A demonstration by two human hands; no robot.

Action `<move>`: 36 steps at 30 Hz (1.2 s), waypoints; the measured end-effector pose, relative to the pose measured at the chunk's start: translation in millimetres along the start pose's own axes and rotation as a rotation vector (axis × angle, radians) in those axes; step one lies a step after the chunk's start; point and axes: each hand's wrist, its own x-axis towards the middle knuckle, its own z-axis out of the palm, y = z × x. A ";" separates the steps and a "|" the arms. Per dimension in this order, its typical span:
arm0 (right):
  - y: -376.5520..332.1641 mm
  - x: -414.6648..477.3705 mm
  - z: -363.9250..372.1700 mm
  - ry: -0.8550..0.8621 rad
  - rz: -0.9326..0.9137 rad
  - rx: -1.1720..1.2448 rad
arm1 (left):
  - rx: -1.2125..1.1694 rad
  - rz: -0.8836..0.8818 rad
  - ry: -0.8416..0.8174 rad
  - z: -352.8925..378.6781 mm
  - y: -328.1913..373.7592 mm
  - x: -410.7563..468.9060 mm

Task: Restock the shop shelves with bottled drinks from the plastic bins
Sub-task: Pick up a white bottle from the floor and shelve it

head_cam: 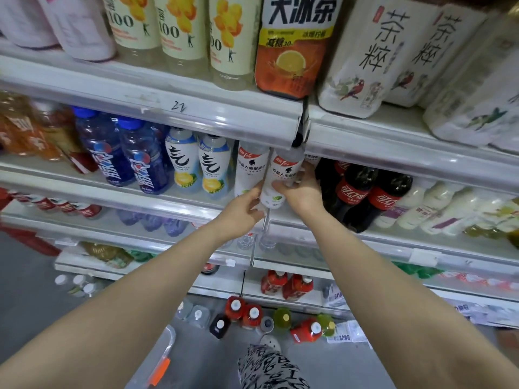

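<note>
Seating a white bottle [276, 178] at the shelf [179, 197] front: long axis near upright, cap under the rail [179, 106] marked "22", base toward the wrists. Right hand [302, 192] fingers [304, 172] wrap its right side and the left hand [241, 211] pinches its lower left, both equally near. Label reads 外星人电解质水, matching the neighbour bottle [250, 169] on its left; Coca-Cola bottles [365, 195] stand just to the right.
</note>
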 end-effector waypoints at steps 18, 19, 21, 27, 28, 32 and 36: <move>70.4 -193.9 21.6 -0.053 0.166 0.009 | 0.083 -0.008 -0.001 11.1 -70.7 -119.4; 79.9 -201.7 24.6 -0.074 0.197 0.018 | 0.073 -0.029 0.002 16.6 -79.2 -122.4; 101.9 -213.1 28.7 -0.110 0.225 0.016 | 0.044 -0.062 0.009 29.3 -95.3 -128.7; 176.6 -230.2 27.4 -0.190 0.290 0.010 | -0.019 -0.180 0.063 81.7 -152.2 -140.1; 192.0 -232.8 28.2 -0.200 0.300 0.009 | -0.020 -0.201 0.051 91.6 -161.3 -140.3; 248.3 -241.7 29.9 -0.266 0.349 0.009 | -0.004 -0.253 0.036 130.9 -197.9 -140.5; 303.8 -249.4 31.5 -0.304 0.440 0.015 | 0.040 -0.320 0.026 167.5 -244.9 -139.1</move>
